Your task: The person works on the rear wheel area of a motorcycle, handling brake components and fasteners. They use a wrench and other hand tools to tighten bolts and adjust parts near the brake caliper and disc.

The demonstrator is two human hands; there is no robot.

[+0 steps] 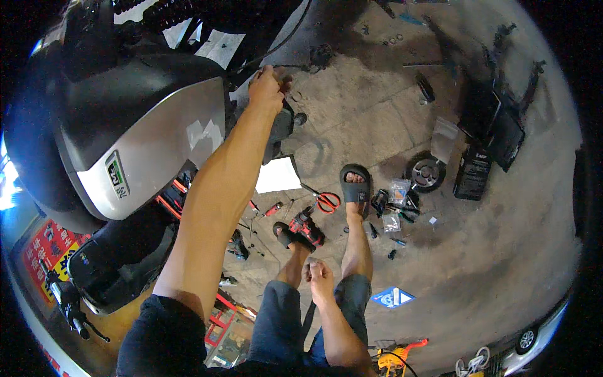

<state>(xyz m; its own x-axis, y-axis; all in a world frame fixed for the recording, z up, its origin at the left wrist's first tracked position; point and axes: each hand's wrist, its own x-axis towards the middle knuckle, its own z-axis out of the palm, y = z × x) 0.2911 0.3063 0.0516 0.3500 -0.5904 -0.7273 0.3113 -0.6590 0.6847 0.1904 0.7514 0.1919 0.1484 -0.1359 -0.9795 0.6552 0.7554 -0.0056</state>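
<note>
Two bare hands are in view, set well apart. The left hand point(267, 91), at the end of an outstretched arm, is beside the rear of a scooter point(151, 138) with a dark seat and a silver-grey side panel; its fingers are bent, but I cannot tell whether they grasp a part or merely touch one. The scooter's body spreads to the left of that hand, and a thin black cable point(289, 34) runs just above it. The right hand point(320, 281) is loosely curled in front of the person's knees, with its fingers folded in; whether anything sits inside it cannot be told. On the floor between the hands lie a white sheet point(278, 175), nearer the left hand, red-handled scissors point(328, 202), and a red and black cordless drill point(304, 227), nearer the right hand. Off to the right of both hands are a small black-tyred wheel point(427, 173), a black box point(472, 173) beside it and a clear plastic packet point(400, 190). A blue and white diamond-shaped card point(394, 297) lies to the right of the right hand, slightly closer to the body.
</note>
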